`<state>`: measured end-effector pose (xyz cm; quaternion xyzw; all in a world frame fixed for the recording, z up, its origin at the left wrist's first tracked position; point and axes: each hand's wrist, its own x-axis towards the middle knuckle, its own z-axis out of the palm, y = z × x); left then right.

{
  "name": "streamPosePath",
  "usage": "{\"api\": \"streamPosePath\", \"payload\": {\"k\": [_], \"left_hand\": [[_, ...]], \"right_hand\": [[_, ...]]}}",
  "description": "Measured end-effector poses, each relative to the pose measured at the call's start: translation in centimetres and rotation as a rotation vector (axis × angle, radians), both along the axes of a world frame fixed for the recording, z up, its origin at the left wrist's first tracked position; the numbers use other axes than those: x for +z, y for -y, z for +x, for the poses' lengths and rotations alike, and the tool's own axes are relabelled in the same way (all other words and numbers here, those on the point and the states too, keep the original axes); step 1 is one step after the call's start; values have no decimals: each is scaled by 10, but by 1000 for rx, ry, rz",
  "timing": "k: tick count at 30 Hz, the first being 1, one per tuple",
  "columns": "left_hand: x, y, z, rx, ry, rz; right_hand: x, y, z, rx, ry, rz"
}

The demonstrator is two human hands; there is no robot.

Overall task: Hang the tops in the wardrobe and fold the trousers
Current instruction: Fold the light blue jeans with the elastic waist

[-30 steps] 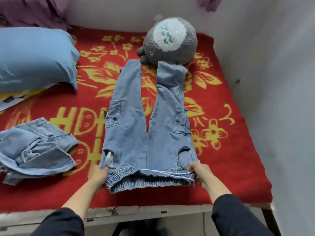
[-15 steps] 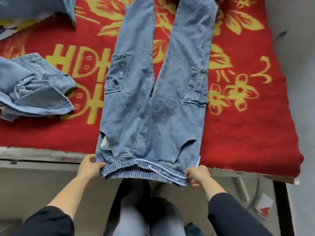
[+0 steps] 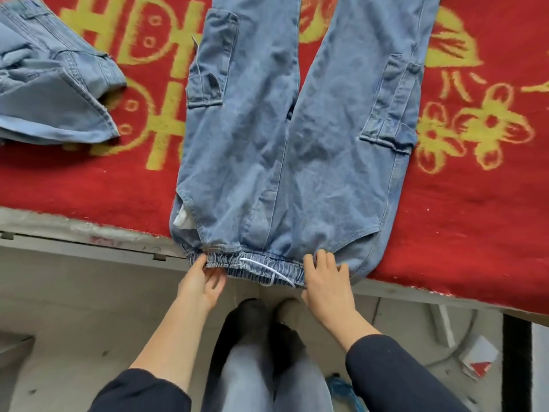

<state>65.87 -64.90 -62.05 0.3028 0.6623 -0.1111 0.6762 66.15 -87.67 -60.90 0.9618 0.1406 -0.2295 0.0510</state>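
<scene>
Trousers: we see the light blue denim cargo trousers (image 3: 282,144) spread flat and front up on the bed, their legs running away from us and out of the top of the view, their waist end at the near edge
Waistband: the gathered elastic waistband (image 3: 234,263) hangs just over the bed's edge, with a white drawstring (image 3: 269,269) looped across its middle
Left hand: our left hand (image 3: 202,282) grasps the left end of the waistband, thumb on top and fingers curled beneath
Right hand: our right hand (image 3: 325,281) grips the right part of the waistband, fingers laid over the cloth and thumb tucked under the hem
Pockets: each leg carries a flap pocket on its outer side, and a white pocket lining (image 3: 181,217) peeks from the left hip opening
Bed cover: a red woolly blanket with yellow flowers and letters (image 3: 475,203) lies under the trousers
Other garment: a crumpled pale blue denim garment (image 3: 53,84) lies on the blanket at the far left, well apart from the trousers
Bed frame: a worn grey frame edge (image 3: 74,233) shows below the blanket
Floor: a small red-and-white box (image 3: 478,361) lies on the pale floor at the right, below the bed
</scene>
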Motion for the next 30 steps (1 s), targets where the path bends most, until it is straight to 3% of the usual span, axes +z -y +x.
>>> {"api": "streamPosePath", "payload": {"k": [4,8,10,12,15,17,19,26,30], "left_hand": [[-1,-7,-28,21,63,179],[11,-9,-38,-140,-92,318],[15,-4,-32,-198,-175,343],[23,6,-20,-248,-260,446],[37,30,-6,-427,-277,768],[45,55,1,-625,-124,992],[47,87,8,-810,28,1079],[28,207,31,-1278,331,1119],[21,261,39,-1531,298,955]], "right_hand": [[-3,8,11,96,14,45],[20,30,14,184,-278,93],[28,32,21,138,-477,63],[35,28,38,44,-531,114],[42,39,72,-210,-430,249],[44,57,99,-377,-309,313],[44,78,125,-499,-215,333],[31,136,187,-719,-78,339],[23,149,201,-845,-62,373]]}}
